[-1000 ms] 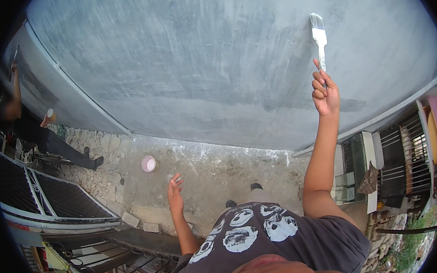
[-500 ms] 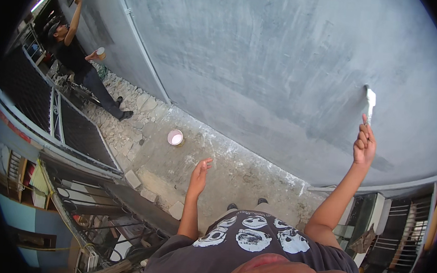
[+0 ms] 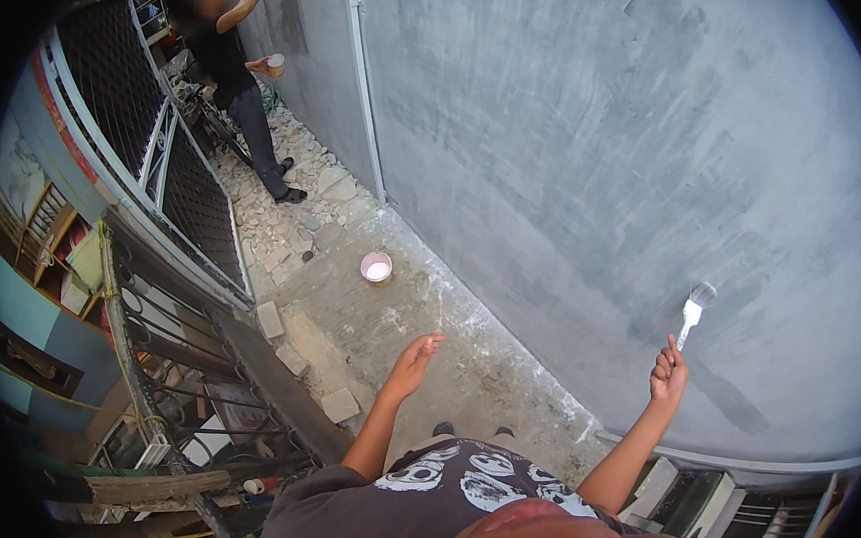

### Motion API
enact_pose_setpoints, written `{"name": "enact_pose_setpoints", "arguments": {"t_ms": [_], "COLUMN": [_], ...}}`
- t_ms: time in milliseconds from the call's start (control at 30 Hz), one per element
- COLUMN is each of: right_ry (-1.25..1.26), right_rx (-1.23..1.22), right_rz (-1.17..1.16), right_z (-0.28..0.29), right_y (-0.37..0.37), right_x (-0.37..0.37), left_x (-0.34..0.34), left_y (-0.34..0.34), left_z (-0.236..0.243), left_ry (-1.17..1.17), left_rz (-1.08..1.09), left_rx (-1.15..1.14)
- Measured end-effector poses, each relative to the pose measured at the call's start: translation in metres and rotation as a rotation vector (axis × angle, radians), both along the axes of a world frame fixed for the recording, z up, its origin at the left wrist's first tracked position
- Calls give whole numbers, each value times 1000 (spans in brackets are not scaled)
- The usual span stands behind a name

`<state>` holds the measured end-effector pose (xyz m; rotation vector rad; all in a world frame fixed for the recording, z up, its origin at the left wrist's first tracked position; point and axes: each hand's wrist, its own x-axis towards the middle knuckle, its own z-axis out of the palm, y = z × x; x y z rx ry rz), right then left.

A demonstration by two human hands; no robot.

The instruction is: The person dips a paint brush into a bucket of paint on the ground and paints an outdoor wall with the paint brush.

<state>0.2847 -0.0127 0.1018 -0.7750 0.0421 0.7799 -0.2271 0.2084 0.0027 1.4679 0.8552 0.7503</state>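
Observation:
My right hand is closed round the handle of a paintbrush with a white handle and grey bristles. The bristle end is at the grey wall; whether it touches cannot be made out. A darker streak runs on the wall below and to the right of the brush. Over the concrete ground hangs my left hand, holding nothing, its fingers loosely stretched out. Beyond it a small tub with pale pinkish-white liquid stands on the ground near the wall's foot.
A co-worker at the far left holds a brush to the wall and a small tub. Rubble lies round their feet. A metal mesh gate, a railing and loose blocks line the left side. A pipe runs up the wall.
The view has swung left. My right hand has brought the brush lower on the wall, and its bristles now show more plainly. The left hand stays free, fingers still extended.

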Motion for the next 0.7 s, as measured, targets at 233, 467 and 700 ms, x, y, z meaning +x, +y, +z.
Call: {"name": "enact_pose_setpoints", "arguments": {"t_ms": [233,467,700], "right_ry": [85,81,40], "right_rx": [196,240,235], "right_rz": [153,157,119], "right_z": [39,32,48], "right_y": [30,14,-15], "right_x": [-19,-20,-31], "left_x": [-16,-3,6], "left_y": [18,28,19], "left_z": [-4,6,7], "left_ry": [44,56,49], "left_rz": [20,-15,-87], "left_rx": [-31,-7,-24]}}
